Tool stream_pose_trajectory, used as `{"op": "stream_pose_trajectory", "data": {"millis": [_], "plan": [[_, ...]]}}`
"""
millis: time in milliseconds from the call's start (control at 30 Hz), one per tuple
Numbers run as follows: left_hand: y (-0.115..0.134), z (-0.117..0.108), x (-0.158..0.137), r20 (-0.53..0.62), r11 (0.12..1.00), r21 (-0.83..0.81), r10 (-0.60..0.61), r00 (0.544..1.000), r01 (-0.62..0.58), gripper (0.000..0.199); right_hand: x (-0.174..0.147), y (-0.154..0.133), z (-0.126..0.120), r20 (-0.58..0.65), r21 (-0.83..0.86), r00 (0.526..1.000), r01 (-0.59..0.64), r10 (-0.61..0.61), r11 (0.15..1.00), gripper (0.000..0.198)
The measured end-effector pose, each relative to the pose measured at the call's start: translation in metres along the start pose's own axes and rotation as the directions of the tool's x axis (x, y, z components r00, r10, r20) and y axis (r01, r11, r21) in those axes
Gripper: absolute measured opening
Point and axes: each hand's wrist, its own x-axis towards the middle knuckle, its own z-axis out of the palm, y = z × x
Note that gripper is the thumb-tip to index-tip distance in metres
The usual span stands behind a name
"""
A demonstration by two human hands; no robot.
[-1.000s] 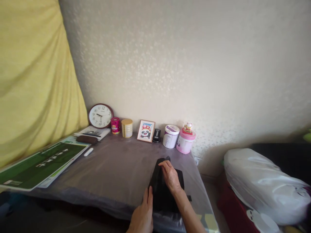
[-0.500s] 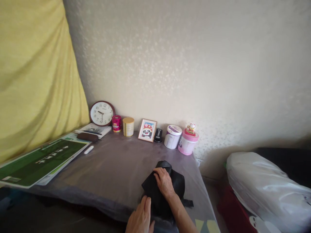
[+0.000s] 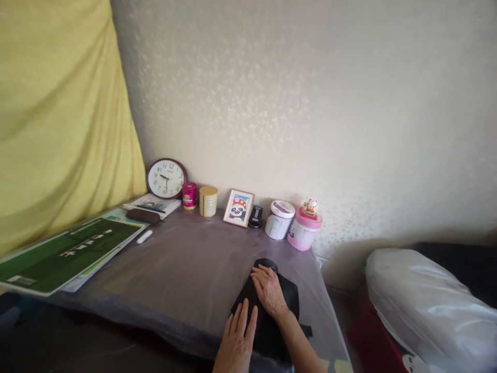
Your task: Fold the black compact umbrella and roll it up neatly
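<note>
A black, soft-looking piece (image 3: 287, 295) that may be a folded bag or cloth lies near the table's right front corner. A short dark strap (image 3: 306, 330) sticks out from its right side. Spread over its left front part is my left hand (image 3: 237, 331), with the fingers stretched out. My right hand (image 3: 268, 290) rests flat on the upper part, fingers extended just below the raised far end. Both palms hide some of the black material, and its exact kind cannot be made out.
Along the wall stand a clock (image 3: 166, 178), a pink tin (image 3: 189, 197), a yellow-lidded can (image 3: 208, 203), a panda picture frame (image 3: 238, 208) and two tubs (image 3: 278, 221). Green printed sheets (image 3: 70, 254) cover the table's left. A white plastic bag (image 3: 423, 295) sits beyond the right edge.
My left hand has moved forward onto the black material and spread its fingers. My right hand has flattened, and the material's far end looks smoother and lower. The view has shifted slightly.
</note>
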Motion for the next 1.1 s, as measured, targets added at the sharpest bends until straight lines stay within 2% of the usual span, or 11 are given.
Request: {"op": "stream_pose_trajectory", "data": {"millis": [133, 233, 300, 400, 433, 533, 733, 833, 933, 1000, 1100], "plan": [[0.003, -0.01, -0.004, 0.046, 0.999, 0.001, -0.039, 0.998, 0.039, 0.091, 0.015, 0.028, 0.002, -0.055, -0.099, 0.992, -0.119, 0.114, 0.988, 0.03], [0.001, -0.005, -0.003, 0.038, 0.998, 0.026, -0.052, 0.998, 0.051, 0.088, 0.018, 0.03, -0.005, -0.166, -0.116, 0.967, -0.215, 0.194, 0.97, 0.031], [-0.003, 0.008, 0.0, -0.009, 0.998, 0.045, -0.035, 0.999, 0.036, 0.085, 0.011, 0.018, -0.012, -0.155, -0.051, 0.976, -0.162, 0.153, 0.985, 0.03], [-0.008, 0.027, 0.004, -0.129, 0.997, 0.075, -0.009, 0.992, 0.019, 0.081, -0.007, -0.006, -0.015, 0.029, 0.1, 0.999, 0.012, -0.015, 0.995, 0.028], [-0.009, 0.031, 0.005, -0.141, 0.997, 0.08, -0.006, 0.99, 0.018, 0.081, -0.012, -0.011, -0.014, 0.066, 0.109, 0.998, 0.016, -0.024, 0.994, 0.028], [-0.009, 0.028, 0.005, -0.097, 0.997, 0.069, -0.02, 0.995, 0.027, 0.081, -0.01, -0.01, -0.005, 0.099, 0.082, 0.994, -0.047, 0.039, 0.995, 0.03], [-0.003, 0.005, 0.002, 0.044, 1.0, -0.012, -0.029, 0.999, 0.029, 0.089, 0.024, 0.036, 0.011, -0.02, -0.015, 0.972, -0.236, 0.235, 0.972, 0.031], [-0.005, 0.012, 0.003, 0.01, 0.999, -0.037, -0.02, 1.0, 0.02, 0.091, 0.012, 0.059, 0.002, -0.156, -0.034, 0.916, -0.378, 0.369, 0.925, 0.03], [-0.008, 0.023, 0.003, -0.04, 0.998, -0.065, 0.006, 0.999, -0.008, 0.094, -0.026, 0.073, -0.018, -0.295, -0.033, 0.831, -0.502, 0.471, 0.864, 0.033], [-0.008, 0.024, 0.001, -0.036, 0.997, -0.072, 0.008, 0.999, -0.01, 0.095, -0.055, 0.075, -0.031, -0.248, -0.023, 0.796, -0.575, 0.553, 0.818, 0.032], [-0.007, 0.018, -0.005, -0.054, 0.995, -0.089, 0.028, 0.998, -0.033, 0.097, -0.087, 0.067, -0.043, -0.169, 0.04, 0.679, -0.719, 0.714, 0.693, 0.035]]}}
